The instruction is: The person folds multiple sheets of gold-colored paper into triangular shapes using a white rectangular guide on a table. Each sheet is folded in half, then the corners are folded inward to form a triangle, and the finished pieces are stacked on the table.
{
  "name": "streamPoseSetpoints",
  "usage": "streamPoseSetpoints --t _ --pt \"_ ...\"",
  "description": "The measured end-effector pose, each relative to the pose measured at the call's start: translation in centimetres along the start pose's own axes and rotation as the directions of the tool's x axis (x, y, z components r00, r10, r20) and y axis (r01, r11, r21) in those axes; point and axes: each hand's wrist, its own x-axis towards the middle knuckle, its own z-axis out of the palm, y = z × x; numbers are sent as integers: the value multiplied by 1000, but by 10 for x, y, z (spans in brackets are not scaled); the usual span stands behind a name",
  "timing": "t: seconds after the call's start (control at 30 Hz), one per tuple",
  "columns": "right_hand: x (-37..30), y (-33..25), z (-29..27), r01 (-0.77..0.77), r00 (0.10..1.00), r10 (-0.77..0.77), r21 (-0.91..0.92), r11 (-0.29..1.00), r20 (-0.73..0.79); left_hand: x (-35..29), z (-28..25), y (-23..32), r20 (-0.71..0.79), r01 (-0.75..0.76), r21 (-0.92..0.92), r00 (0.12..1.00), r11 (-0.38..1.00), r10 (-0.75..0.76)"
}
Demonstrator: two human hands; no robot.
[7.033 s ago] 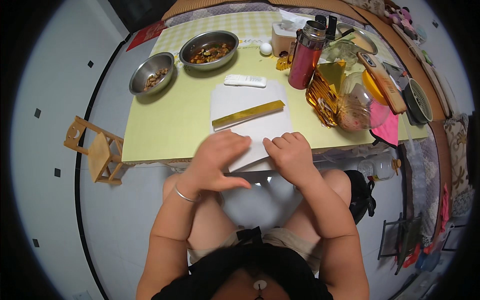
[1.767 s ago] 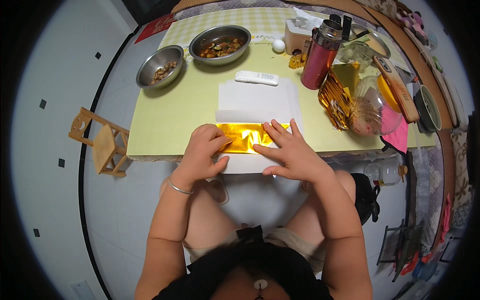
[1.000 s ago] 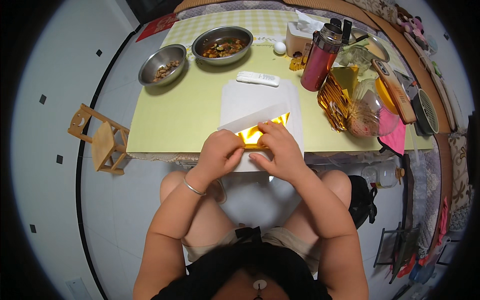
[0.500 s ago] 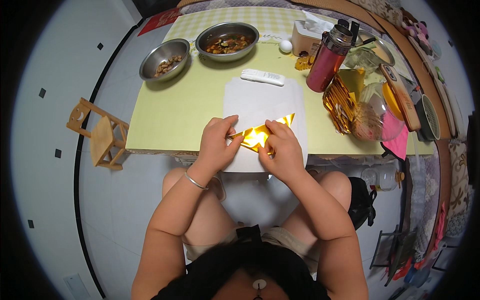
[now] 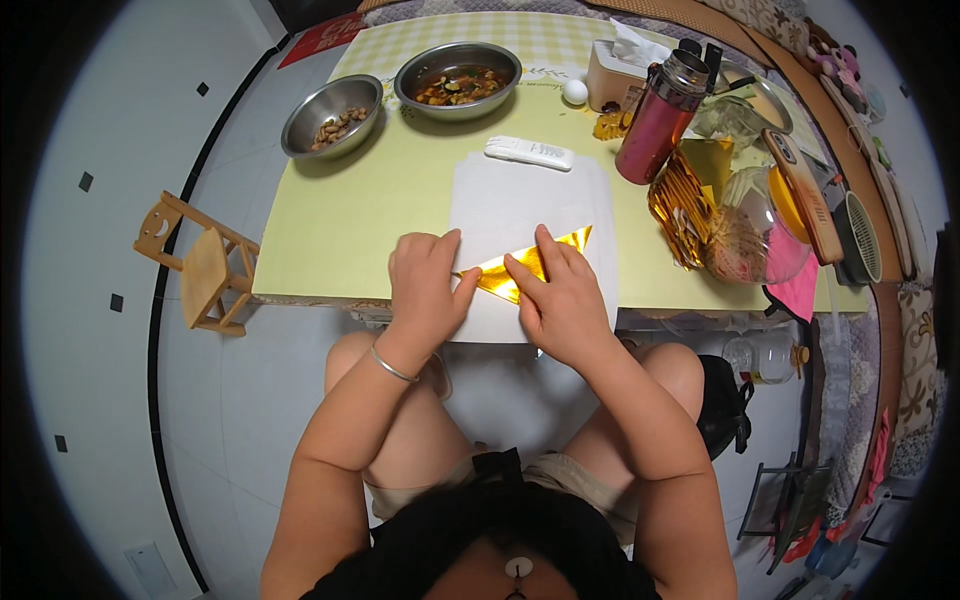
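A shiny gold foil paper (image 5: 497, 279), folded to a triangle-like shape, lies flat on a white sheet (image 5: 505, 205) at the table's near edge. My left hand (image 5: 424, 280) rests at its left point, fingers stretched out and the thumb touching the foil. Across its right part lies my right hand (image 5: 565, 300), fingers extended and pressing down on it. The foil's far right corner sticks out past the fingers. Beyond the sheet's middle is a slim white object (image 5: 529, 153) of a kind I cannot make out.
Two metal bowls (image 5: 458, 110) with food stand at the far left. To the right are a red thermos (image 5: 661, 118), a stack of gold foil sheets (image 5: 682, 215), a clear plastic container (image 5: 742, 250) and a phone (image 5: 801, 195). A small wooden chair (image 5: 207, 275) stands left of the table.
The foil has gone from slightly raised to lying flat. My right hand's fingers have straightened and spread over it, while my left hand has shifted slightly left.
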Motion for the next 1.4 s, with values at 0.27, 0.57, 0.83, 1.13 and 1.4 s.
streamPoseSetpoints --t 0.27,0.57,0.83,1.13,1.4 --pt "0 2 2 5 1000 -5 11 1000 -1 -26 -2 25 127 -291 -18 948 957 291" --pt "5 6 -11 -74 997 70 164 984 30 -7 0 34 170 -224 26 962 974 216" --pt "28 35 -23 -129 991 129 5 992 25 15 14 32 114 -10 -24 993 1000 13" --pt "38 48 -30 55 997 -53 -38 998 53 29 8 42 280 -97 27 956 995 86" --pt "18 53 -21 222 970 -217 -38 974 108 -1 34 47 263 -118 -141 953 983 152"
